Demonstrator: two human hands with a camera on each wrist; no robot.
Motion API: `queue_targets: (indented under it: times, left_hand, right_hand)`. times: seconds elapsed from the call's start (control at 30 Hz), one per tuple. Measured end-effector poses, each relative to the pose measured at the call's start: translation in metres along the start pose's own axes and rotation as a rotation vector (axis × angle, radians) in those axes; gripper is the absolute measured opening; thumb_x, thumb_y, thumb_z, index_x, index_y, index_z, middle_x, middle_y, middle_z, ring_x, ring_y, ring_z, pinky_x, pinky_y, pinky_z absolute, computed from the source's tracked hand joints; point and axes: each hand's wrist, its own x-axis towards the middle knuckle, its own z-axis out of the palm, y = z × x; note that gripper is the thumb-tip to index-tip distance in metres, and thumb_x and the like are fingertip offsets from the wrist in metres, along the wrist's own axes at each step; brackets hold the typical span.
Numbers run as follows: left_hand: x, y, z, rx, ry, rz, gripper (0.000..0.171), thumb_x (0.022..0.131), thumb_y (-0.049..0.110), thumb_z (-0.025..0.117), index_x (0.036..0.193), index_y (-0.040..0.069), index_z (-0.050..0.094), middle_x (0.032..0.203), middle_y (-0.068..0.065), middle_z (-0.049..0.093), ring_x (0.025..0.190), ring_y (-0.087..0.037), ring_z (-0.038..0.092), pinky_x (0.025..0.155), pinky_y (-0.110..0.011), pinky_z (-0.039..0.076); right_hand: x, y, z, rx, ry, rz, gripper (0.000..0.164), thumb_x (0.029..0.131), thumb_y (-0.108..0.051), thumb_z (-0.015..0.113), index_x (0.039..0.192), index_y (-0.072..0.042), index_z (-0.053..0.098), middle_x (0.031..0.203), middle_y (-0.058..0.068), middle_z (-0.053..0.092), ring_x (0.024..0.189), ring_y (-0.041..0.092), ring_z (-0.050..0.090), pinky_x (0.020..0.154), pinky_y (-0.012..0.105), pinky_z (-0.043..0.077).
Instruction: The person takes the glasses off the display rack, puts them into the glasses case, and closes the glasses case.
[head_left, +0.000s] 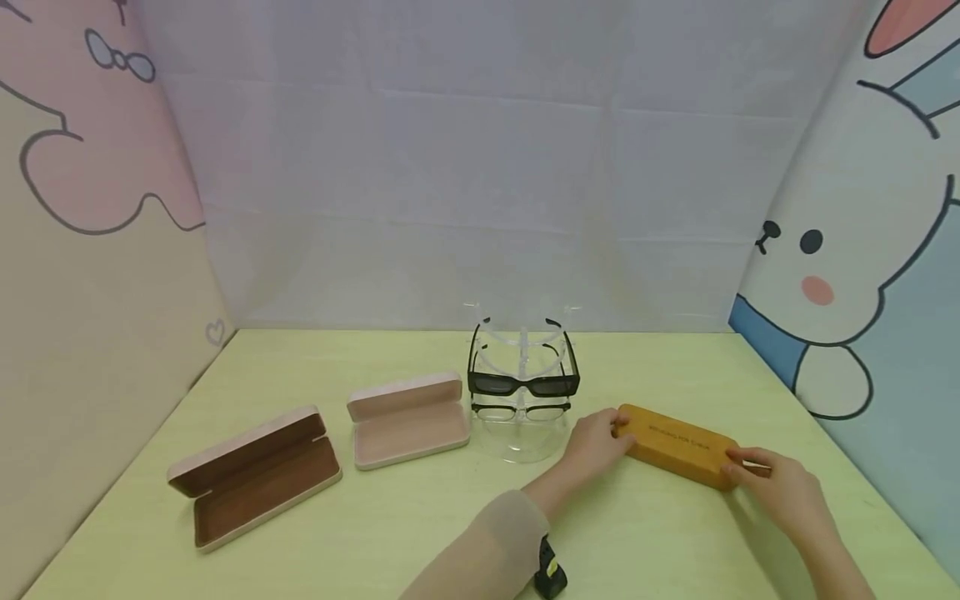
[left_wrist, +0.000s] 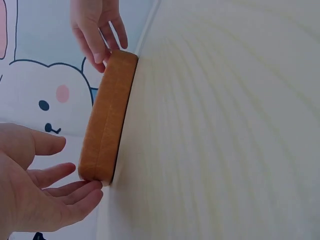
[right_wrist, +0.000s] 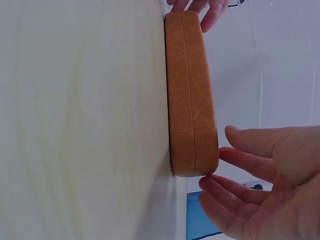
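Note:
A closed orange-brown glasses case (head_left: 678, 443), with small dark lettering on its lid, lies on the right side of the table. At its left end is my left hand (head_left: 600, 437); the fingertips (left_wrist: 92, 187) touch that end and the thumb stands apart from it. My right hand (head_left: 783, 492) is at the opposite end. There its fingertips (right_wrist: 212, 182) meet the end face, while the thumb is spread off the lid side. A seam (right_wrist: 190, 100) runs along the case's long side, and no gap shows in it.
A clear stand (head_left: 521, 454) at mid-table carries black sunglasses (head_left: 523, 386) above thin-framed glasses (head_left: 521, 412). Left of it lie two open cases, a smaller pinkish one (head_left: 411, 429) and a longer brown-lined one (head_left: 262, 492). Cartoon-printed walls flank the table (head_left: 360, 533).

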Motion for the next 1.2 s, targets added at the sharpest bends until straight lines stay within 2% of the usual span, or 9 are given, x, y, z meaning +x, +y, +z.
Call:
queue_targets:
  times: [0.17, 0.3, 0.47, 0.57, 0.8, 0.93, 1.07, 1.2]
  left_hand:
    - [-0.008, 0.007, -0.01, -0.019, -0.023, -0.016, 0.027, 0.084, 0.025, 0.063, 0.11, 0.016, 0.062, 0.101, 0.005, 0.064, 0.09, -0.007, 0.059, 0.071, -0.019, 0.045]
    - [-0.013, 0.009, -0.018, -0.022, -0.05, -0.005, 0.024, 0.085, 0.025, 0.062, 0.108, 0.018, 0.063, 0.105, 0.007, 0.063, 0.091, -0.006, 0.059, 0.072, -0.019, 0.046]
    - [-0.018, 0.009, -0.029, -0.032, -0.058, 0.057, 0.019, 0.087, 0.024, 0.06, 0.103, 0.017, 0.065, 0.101, 0.009, 0.064, 0.085, -0.003, 0.059, 0.068, -0.017, 0.045]
    - [-0.022, 0.009, -0.036, -0.039, -0.052, 0.096, 0.017, 0.088, 0.023, 0.058, 0.101, 0.017, 0.066, 0.099, 0.009, 0.065, 0.08, -0.001, 0.058, 0.065, -0.016, 0.044]
    - [-0.03, 0.009, -0.053, 0.056, -0.013, 0.176, 0.015, 0.089, 0.024, 0.057, 0.098, 0.017, 0.067, 0.094, 0.01, 0.066, 0.081, -0.002, 0.057, 0.069, -0.016, 0.044]
    - [-0.034, 0.001, -0.06, 0.088, 0.01, 0.186, 0.013, 0.089, 0.023, 0.056, 0.095, 0.017, 0.067, 0.09, 0.01, 0.065, 0.079, -0.002, 0.055, 0.069, -0.016, 0.043]
    - [-0.04, -0.008, -0.068, 0.07, 0.027, 0.2, 0.013, 0.09, 0.023, 0.056, 0.092, 0.018, 0.067, 0.086, 0.011, 0.065, 0.077, -0.001, 0.055, 0.068, -0.016, 0.044]
    - [-0.049, -0.012, -0.08, 0.067, 0.045, 0.229, 0.015, 0.091, 0.027, 0.055, 0.092, 0.018, 0.067, 0.086, 0.012, 0.065, 0.078, -0.001, 0.056, 0.07, -0.018, 0.044]
  right_hand:
    - [0.003, -0.009, 0.002, 0.012, 0.109, -0.052, 0.052, 0.089, -0.039, 0.054, 0.115, 0.005, 0.057, 0.113, 0.032, 0.055, 0.1, 0.046, 0.054, 0.074, 0.052, 0.043]
    - [0.003, -0.023, 0.003, 0.047, 0.159, -0.092, 0.045, 0.091, -0.034, 0.053, 0.114, 0.005, 0.058, 0.11, 0.032, 0.057, 0.098, 0.045, 0.056, 0.075, 0.052, 0.042]
    - [0.008, -0.046, 0.002, 0.114, 0.139, -0.092, 0.049, 0.092, -0.04, 0.048, 0.116, 0.002, 0.058, 0.114, 0.028, 0.057, 0.099, 0.042, 0.057, 0.076, 0.05, 0.043]
    - [0.012, -0.06, 0.004, 0.144, 0.156, -0.109, 0.048, 0.092, -0.04, 0.047, 0.116, 0.0, 0.059, 0.115, 0.026, 0.057, 0.099, 0.04, 0.057, 0.076, 0.048, 0.044]
    - [0.019, -0.087, 0.013, 0.238, 0.162, -0.134, 0.046, 0.093, -0.04, 0.046, 0.117, -0.003, 0.059, 0.112, 0.022, 0.061, 0.101, 0.037, 0.057, 0.083, 0.049, 0.043]
    - [0.02, -0.1, 0.017, 0.273, 0.137, -0.152, 0.046, 0.093, -0.04, 0.046, 0.118, -0.004, 0.058, 0.114, 0.02, 0.06, 0.101, 0.035, 0.057, 0.082, 0.045, 0.045]
    - [0.021, -0.112, 0.023, 0.303, 0.119, -0.175, 0.044, 0.093, -0.039, 0.047, 0.119, -0.005, 0.058, 0.113, 0.018, 0.061, 0.1, 0.031, 0.058, 0.079, 0.039, 0.047]
    - [0.024, -0.123, 0.028, 0.32, 0.126, -0.199, 0.041, 0.093, -0.036, 0.049, 0.117, -0.005, 0.06, 0.11, 0.016, 0.063, 0.1, 0.031, 0.058, 0.084, 0.043, 0.045]
